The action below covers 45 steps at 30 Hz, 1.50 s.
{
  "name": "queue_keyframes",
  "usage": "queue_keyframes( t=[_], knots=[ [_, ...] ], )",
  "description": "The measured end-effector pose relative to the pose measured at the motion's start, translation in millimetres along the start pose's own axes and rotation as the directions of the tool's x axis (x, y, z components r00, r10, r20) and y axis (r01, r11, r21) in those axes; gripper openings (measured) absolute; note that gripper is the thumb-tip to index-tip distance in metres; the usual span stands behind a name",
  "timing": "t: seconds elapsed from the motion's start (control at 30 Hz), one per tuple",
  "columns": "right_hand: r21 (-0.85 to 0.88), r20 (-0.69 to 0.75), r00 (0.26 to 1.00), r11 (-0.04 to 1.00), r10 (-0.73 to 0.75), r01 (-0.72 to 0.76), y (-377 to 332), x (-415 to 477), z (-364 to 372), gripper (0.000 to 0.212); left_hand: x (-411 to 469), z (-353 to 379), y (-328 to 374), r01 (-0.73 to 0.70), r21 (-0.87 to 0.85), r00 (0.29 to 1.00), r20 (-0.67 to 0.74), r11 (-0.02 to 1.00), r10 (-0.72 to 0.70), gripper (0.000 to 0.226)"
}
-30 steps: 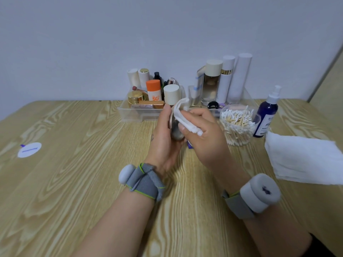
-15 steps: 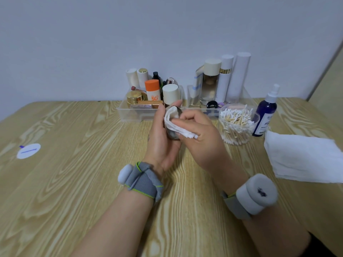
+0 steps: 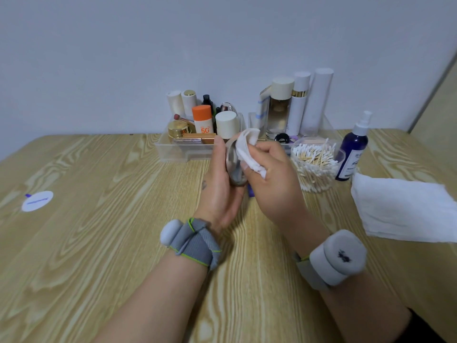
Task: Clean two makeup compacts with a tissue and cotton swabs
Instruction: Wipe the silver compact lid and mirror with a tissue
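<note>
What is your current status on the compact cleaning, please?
Left hand grips compact on edge. Right hand pinches tissue against its face. Nothing in the way; cotton swabs stand to the right.

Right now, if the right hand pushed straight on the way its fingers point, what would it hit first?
The right hand points left into the tissue it grips, which lies on the compact; the left hand holding that compact is right behind. Nothing else seems to lie between, though depth is unclear.

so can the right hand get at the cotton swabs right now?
Probably yes: the open cup of cotton swabs stands beside the right hand, nothing between. But that hand grips the tissue, so its fingers are busy.
</note>
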State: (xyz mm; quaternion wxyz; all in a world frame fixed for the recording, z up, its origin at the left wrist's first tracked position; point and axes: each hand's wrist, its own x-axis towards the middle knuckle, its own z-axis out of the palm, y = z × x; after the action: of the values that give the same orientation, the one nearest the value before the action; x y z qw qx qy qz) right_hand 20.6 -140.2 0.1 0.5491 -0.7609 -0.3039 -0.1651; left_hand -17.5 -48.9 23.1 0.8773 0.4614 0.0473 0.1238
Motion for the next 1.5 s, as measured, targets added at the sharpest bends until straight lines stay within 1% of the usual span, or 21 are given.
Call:
queue_keyframes(
  t=[0.07, 0.2, 0.3, 0.37, 0.47, 0.53, 0.7, 0.83, 0.93, 1.1, 1.2, 1.3, 1.4, 1.5],
  knots=[
    [-0.031, -0.003, 1.0, 0.999, 0.022, -0.022, 2, 1, -1, 0.036, 0, 1, 1, -0.009, 0.006, 1.0, -0.012, 1.0, 0.009, 0.054],
    [-0.027, -0.003, 0.999, 0.998, 0.049, -0.049, 2, 0, -3, 0.037, -1, 1, 3, -0.008, 0.037, 1.0, -0.009, 0.999, 0.008, 0.059],
    [-0.008, 0.01, 0.999, 0.999, 0.052, -0.052, 2, -1, -3, 0.037, -1, 0, 3, -0.008, 0.05, 1.0, -0.015, 0.999, 0.009, 0.06],
    [0.029, 0.017, 0.998, 0.998, 0.053, -0.054, 3, -1, -4, 0.039, -2, -1, 3, 0.003, 0.046, 1.0, 0.0, 0.999, -0.003, 0.057],
    [0.073, 0.023, 0.999, 0.997, 0.03, -0.031, 1, -1, -4, 0.036, 0, -4, 1, 0.022, 0.032, 0.999, 0.03, 0.999, -0.023, 0.05],
    [0.081, 0.023, 1.0, 0.997, 0.001, -0.003, -1, -2, -5, 0.036, 0, -6, 1, 0.039, 0.014, 0.999, 0.031, 0.999, -0.039, 0.049],
    [0.137, 0.061, 0.998, 0.991, -0.006, -0.002, -5, -3, -4, 0.033, 0, -9, 2, 0.089, 0.004, 0.996, 0.008, 0.996, -0.089, 0.051],
    [0.161, 0.128, 0.991, 0.987, -0.036, 0.015, -7, -2, -4, 0.036, 3, -11, 4, 0.131, 0.034, 0.991, -0.009, 0.991, -0.131, 0.059],
    [0.152, 0.148, 0.987, 0.988, -0.056, 0.034, -5, -1, -5, 0.038, 5, -13, 6, 0.154, 0.018, 0.988, 0.004, 0.988, -0.154, 0.061],
    [0.119, 0.225, 0.972, 0.992, -0.068, 0.042, -7, 0, -8, 0.038, 7, -16, 7, 0.155, -0.052, 0.986, 0.076, 0.987, -0.151, 0.052],
    [0.115, 0.236, 0.969, 0.993, -0.068, 0.042, -9, -1, -7, 0.036, 7, -18, 9, 0.154, -0.08, 0.985, 0.088, 0.985, -0.147, 0.055],
    [0.131, 0.257, 0.965, 0.991, -0.045, 0.011, -10, -1, -5, 0.034, 8, -19, 10, 0.148, -0.074, 0.987, 0.078, 0.986, -0.142, 0.059],
    [0.146, 0.244, 0.968, 0.989, -0.051, 0.015, -10, -3, -4, 0.037, 9, -20, 9, 0.127, -0.101, 0.99, 0.079, 0.987, -0.119, 0.058],
    [0.11, 0.205, 0.976, 0.992, -0.077, 0.055, -9, -4, -3, 0.04, 10, -21, 8, 0.138, -0.143, 0.989, 0.081, 0.98, -0.128, 0.06]
  ],
)
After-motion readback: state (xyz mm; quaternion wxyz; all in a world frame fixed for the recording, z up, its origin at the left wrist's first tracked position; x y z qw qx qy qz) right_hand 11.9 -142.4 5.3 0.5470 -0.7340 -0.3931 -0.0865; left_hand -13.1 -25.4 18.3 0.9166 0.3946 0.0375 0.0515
